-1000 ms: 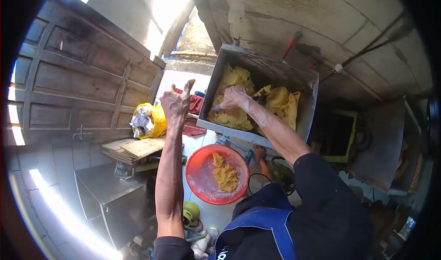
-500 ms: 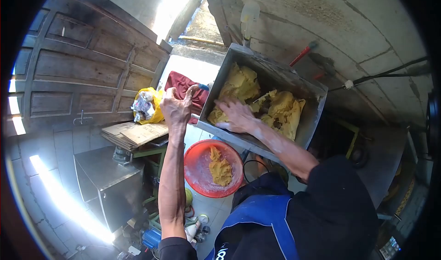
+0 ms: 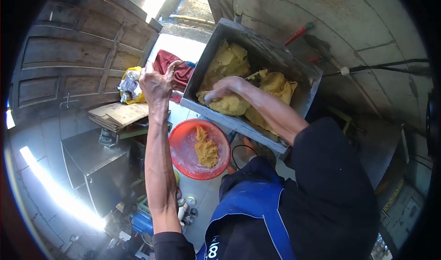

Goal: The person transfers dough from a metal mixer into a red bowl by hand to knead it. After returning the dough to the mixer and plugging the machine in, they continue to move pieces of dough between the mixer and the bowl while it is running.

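My right hand (image 3: 225, 86) reaches into a deep metal bin (image 3: 236, 122), its fingers curled down into a lump of yellow dough (image 3: 232, 105) by the near left wall. More dough (image 3: 227, 60) lies behind the hand, and another torn mass (image 3: 276, 86) sits to the right under my forearm. My left hand (image 3: 156, 84) is raised outside the bin, left of it, with thumb and fingers apart and nothing visible between them. Nearest to it are a dark red cloth (image 3: 166, 62) and a blue handle-like piece (image 3: 190, 64) at the bin's edge.
Below the bin stands a red basin (image 3: 181, 168) with a piece of dough (image 3: 206, 153) in it. Flattened cardboard (image 3: 115, 114) and a yellow bag (image 3: 133, 96) lie at the left. A metal cabinet (image 3: 98, 159) stands lower left; a red-handled tool (image 3: 296, 34) is by the wall.
My right hand has gone from spread on the dough to curled into it, bending at the wrist. The dough's near lump is pulled up. The whole view has shifted slightly.
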Tool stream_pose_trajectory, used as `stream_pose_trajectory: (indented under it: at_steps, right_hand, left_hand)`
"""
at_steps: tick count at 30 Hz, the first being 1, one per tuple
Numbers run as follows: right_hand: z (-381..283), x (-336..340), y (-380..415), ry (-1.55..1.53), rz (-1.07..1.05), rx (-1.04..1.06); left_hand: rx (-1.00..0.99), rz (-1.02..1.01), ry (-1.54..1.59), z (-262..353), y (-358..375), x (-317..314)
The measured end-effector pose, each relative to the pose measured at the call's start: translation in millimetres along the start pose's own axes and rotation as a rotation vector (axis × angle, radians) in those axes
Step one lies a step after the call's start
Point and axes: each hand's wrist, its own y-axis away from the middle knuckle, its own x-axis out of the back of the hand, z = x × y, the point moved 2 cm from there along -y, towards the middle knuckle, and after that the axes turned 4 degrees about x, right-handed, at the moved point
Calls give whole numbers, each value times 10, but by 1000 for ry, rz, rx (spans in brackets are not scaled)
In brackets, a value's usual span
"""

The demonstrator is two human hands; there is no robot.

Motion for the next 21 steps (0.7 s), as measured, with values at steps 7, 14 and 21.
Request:
stream_pose_trajectory:
  at_steps: [7,14,21]
  right_hand:
    - [1288,-977,1760,31,9,-97]
    - [184,-429,1632,447,43,-543]
    - [558,669,461,676,1452,243]
  left_hand:
    - [60,-28,42,5,31,-30]
    - [63,-15,47,-27,32,-49]
    - [71,-3,82,-48,37,-74]
